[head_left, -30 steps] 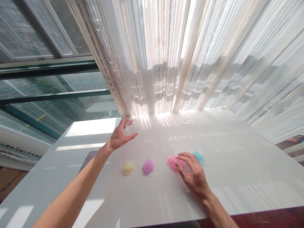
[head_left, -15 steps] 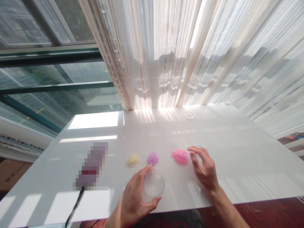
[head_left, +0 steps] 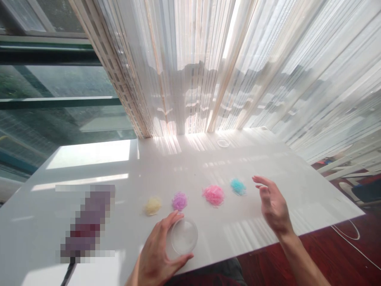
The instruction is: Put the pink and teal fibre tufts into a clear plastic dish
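"One white tabletop [head_left: 178,169], streaked with sunlight. Hands?"

"Left hand [head_left: 160,248]: grip clamped around the side of a clear round container [head_left: 185,236], near the tabletop's front edge. Right hand [head_left: 274,206]: grip loosely apart, well to the container's right."

"Next, by size?"

"Pink pile [head_left: 213,195] of shreds, beyond the container. Yellow pile [head_left: 152,206], leftmost. Purple pile [head_left: 179,201], between yellow and pink. Blue pile [head_left: 238,186], nearest the right hand."
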